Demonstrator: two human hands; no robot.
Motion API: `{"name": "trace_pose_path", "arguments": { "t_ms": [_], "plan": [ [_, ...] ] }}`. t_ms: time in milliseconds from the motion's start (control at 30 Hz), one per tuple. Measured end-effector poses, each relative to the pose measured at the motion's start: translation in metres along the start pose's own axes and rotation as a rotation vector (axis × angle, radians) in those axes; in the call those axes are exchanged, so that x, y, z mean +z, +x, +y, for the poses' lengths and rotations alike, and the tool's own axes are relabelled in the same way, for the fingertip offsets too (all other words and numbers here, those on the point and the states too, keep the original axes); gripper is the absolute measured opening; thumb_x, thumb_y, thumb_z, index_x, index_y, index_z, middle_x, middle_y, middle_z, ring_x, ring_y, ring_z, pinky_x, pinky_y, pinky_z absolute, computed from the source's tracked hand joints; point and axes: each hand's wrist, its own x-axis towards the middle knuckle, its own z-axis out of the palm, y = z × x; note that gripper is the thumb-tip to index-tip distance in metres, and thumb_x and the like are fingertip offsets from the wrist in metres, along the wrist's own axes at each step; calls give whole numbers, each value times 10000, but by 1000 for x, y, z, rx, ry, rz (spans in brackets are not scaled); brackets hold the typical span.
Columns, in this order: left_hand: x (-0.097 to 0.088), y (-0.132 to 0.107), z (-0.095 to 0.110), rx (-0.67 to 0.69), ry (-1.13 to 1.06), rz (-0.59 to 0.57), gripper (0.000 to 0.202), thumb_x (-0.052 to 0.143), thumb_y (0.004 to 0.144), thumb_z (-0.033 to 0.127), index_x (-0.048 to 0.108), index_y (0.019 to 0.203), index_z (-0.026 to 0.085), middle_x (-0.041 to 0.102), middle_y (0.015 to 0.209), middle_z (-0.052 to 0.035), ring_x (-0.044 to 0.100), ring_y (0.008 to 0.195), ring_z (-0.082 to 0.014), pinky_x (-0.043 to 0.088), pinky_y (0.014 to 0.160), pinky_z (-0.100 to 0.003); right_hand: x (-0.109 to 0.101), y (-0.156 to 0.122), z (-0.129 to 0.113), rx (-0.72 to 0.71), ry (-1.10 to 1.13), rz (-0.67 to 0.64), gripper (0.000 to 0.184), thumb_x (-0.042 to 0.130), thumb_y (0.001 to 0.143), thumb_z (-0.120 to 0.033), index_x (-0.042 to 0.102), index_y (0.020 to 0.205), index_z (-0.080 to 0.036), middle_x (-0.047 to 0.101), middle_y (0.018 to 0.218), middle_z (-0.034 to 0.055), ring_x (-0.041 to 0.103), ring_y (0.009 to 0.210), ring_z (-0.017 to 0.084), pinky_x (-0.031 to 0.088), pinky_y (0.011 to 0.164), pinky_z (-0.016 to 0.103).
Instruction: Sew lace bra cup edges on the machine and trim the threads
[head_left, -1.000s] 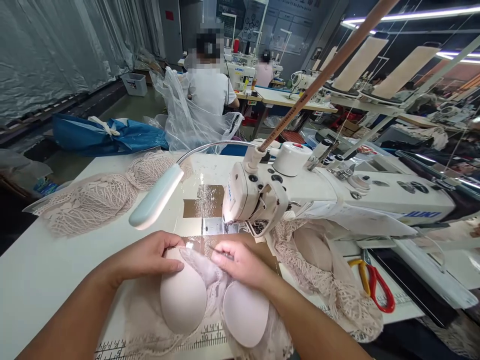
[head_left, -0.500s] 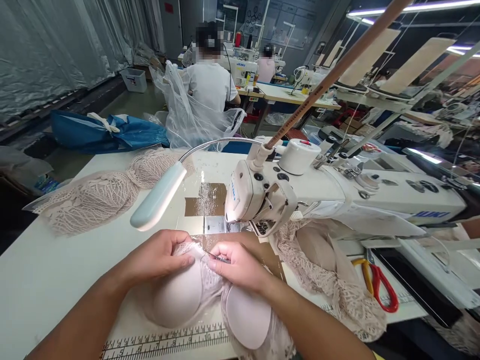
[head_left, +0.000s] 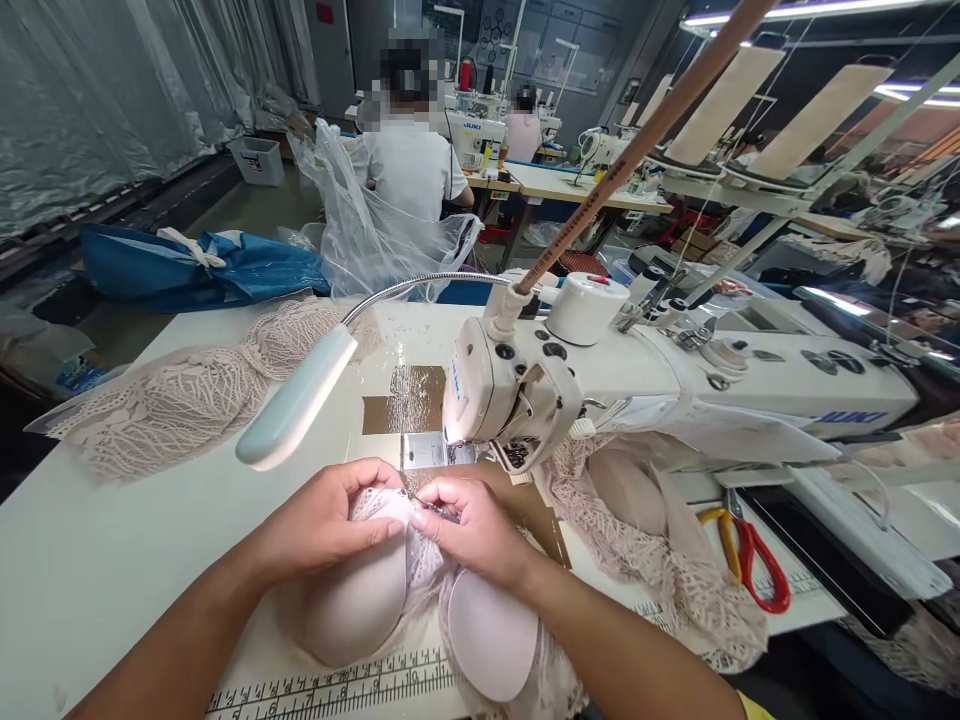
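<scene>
A pale pink bra with two foam cups (head_left: 360,610) and a lace band lies on the white table in front of the sewing machine (head_left: 517,390). My left hand (head_left: 330,525) curls over the top edge of the left cup, fingers closed on the lace. My right hand (head_left: 472,530) pinches the lace at the bra's centre, and a thin metal tool shows between its fingers. Both hands sit just before the needle plate (head_left: 424,450).
A gooseneck lamp (head_left: 289,415) hangs over the table's left half. Lace bra pieces (head_left: 172,400) are piled at the back left and more (head_left: 660,560) lie under the machine arm. Red and yellow scissors (head_left: 750,560) rest at the right. A printed ruler (head_left: 330,690) runs along the near edge. People sit at machines behind.
My two hands have drawn together at the bra's centre, and the left hand has closed over the top of the left cup. The bra has bunched slightly toward the needle plate.
</scene>
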Motion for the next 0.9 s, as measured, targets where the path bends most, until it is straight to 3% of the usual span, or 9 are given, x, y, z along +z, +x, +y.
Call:
{"name": "trace_pose_path", "arguments": {
  "t_ms": [167, 267, 400, 567, 767, 900],
  "plan": [
    [8, 6, -4, -23, -41, -66, 247, 615, 806, 405, 599, 787, 159, 515, 704, 17, 437, 635, -127, 338, 558, -222, -1, -1, 0, -40, 17, 6, 126, 559, 856, -237, 667, 863, -170, 654, 821, 22, 591, 783, 160, 473, 729, 274],
    [9, 7, -5, -56, -120, -128, 327, 609, 801, 466, 590, 743, 146, 492, 661, 12, 414, 592, -123, 311, 521, -230, -6, -3, 2, -37, 104, 34, 211, 558, 880, -297, 640, 1026, -169, 666, 915, 43, 613, 851, 167, 486, 784, 290],
    [9, 7, -2, -62, -169, -67, 384, 621, 801, 455, 498, 599, 153, 414, 591, 29, 358, 554, -105, 267, 493, -226, -16, -5, 5, 4, 88, 17, 356, 488, 927, -397, 594, 1179, -169, 670, 880, 46, 629, 817, 166, 503, 777, 317],
    [11, 6, -3, -82, -222, 0, 355, 626, 798, 471, 590, 672, 141, 495, 633, 1, 428, 598, -130, 339, 527, -228, -19, -6, 3, -13, 34, -3, 295, 600, 857, -305, 640, 1132, -203, 655, 1130, 64, 613, 1031, 213, 485, 915, 357],
    [16, 8, -5, -78, -244, -20, 273, 637, 789, 386, 651, 715, 124, 566, 706, -32, 469, 657, -154, 360, 571, -244, -12, -6, -4, 43, 17, -9, 184, 642, 807, -234, 644, 987, -194, 676, 975, 33, 633, 913, 184, 510, 843, 324],
    [18, 11, -9, -39, -246, -50, 308, 642, 776, 354, 536, 591, 132, 435, 633, 12, 357, 596, -111, 266, 519, -229, -8, -6, -7, 35, 67, 7, 160, 659, 796, -240, 644, 943, -180, 671, 954, 43, 633, 914, 193, 520, 802, 316]
  ]
}}
